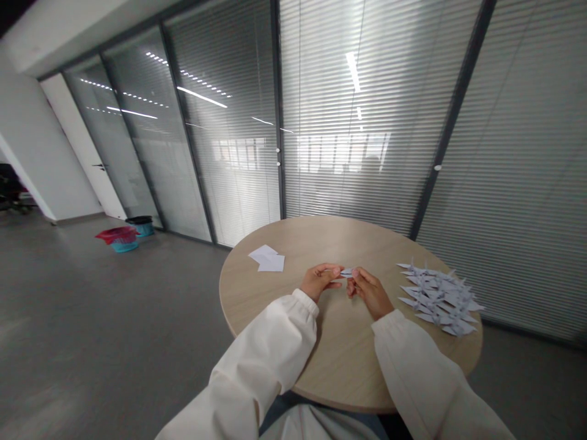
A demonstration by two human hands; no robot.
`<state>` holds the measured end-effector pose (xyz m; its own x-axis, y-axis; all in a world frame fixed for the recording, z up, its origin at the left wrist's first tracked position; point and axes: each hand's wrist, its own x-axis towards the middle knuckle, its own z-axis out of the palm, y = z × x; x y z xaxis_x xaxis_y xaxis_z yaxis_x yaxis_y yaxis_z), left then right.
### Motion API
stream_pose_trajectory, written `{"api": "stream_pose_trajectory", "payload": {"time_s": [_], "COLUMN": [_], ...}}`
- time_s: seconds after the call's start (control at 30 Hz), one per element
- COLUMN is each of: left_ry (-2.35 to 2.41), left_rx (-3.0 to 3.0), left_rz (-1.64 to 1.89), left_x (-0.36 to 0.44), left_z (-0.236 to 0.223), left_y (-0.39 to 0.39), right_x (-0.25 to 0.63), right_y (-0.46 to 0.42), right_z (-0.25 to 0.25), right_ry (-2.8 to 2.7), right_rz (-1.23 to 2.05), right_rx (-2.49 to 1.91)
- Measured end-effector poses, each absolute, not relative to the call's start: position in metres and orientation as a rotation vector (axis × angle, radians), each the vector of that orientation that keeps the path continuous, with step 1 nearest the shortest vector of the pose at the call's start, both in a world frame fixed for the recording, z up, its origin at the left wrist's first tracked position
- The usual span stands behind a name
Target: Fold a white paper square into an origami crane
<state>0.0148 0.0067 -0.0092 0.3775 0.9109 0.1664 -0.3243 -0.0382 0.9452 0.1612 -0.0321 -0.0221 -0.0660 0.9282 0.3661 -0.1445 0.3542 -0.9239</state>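
Over a round wooden table (343, 348), my left hand (320, 281) and my right hand (367, 293) hold a small folded piece of pale paper (347, 272) between their fingertips. Most of the paper is hidden by my fingers, and its exact shape cannot be made out. To the right of my right hand lies a heap of several folded paper cranes (438, 299). Loose white paper squares (268, 258) lie on the far left of the tabletop, nearer my left hand than my right. Both of my sleeves are white and gathered at the cuffs.
The table's far edge stands close to a glass partition with slatted blinds (353, 134). A red basket (118, 235) rests on a teal one on the grey floor at left, beside a dark-rimmed teal bin (140, 225). A white door (85, 150) stands beyond them.
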Motion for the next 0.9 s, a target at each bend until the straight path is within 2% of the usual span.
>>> {"api": "stream_pose_trajectory", "payload": {"time_s": [0.9], "left_ry": [0.592], "left_rx": [1.211], "left_rz": [1.102], "left_x": [0.0145], "left_z": [-0.0073], "left_y": [0.0046], "right_x": [0.1601], "right_y": [-0.0337], "right_z": [-0.0224], "right_ry": [-1.278], "right_rz": [1.246], "right_rx": [-0.649]}}
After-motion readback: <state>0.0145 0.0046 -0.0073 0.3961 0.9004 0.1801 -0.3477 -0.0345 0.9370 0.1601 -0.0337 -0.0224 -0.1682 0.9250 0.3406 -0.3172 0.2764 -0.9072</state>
